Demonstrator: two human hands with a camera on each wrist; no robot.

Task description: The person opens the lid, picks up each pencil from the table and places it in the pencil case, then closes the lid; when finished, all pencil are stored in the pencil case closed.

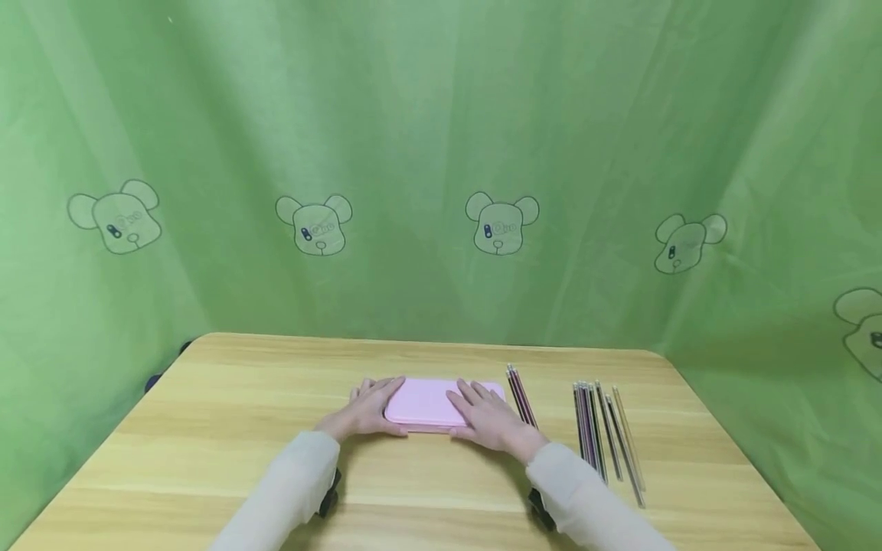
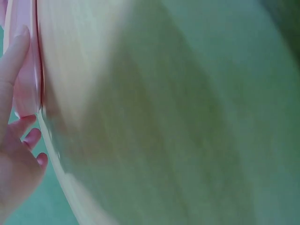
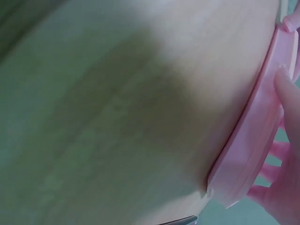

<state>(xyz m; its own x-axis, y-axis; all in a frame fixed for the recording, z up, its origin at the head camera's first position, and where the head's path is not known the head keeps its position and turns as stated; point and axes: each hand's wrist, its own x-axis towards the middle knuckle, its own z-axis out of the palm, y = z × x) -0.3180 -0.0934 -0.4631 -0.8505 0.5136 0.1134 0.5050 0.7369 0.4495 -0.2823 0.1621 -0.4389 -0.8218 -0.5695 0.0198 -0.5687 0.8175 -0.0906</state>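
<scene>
A closed pink pencil case (image 1: 427, 401) lies flat on the wooden table in front of me, its long side facing me. My left hand (image 1: 365, 409) grips its left end, with the thumb at the front and the index finger reaching over the back corner. On the right part of the lid rests my right hand (image 1: 491, 419), fingers spread and fairly straight. The right wrist view shows that hand's thumb against the front side of the case (image 3: 246, 131). Both wrist views show the lid seam shut; the inside of the case is hidden.
Beside the case on the right lies a small bunch of dark pencils (image 1: 521, 394). Farther right are several more pencils (image 1: 586, 425), partly behind the right sleeve, and a tan one (image 1: 628, 436). A green curtain (image 1: 413, 291) hangs behind the table (image 1: 276, 367).
</scene>
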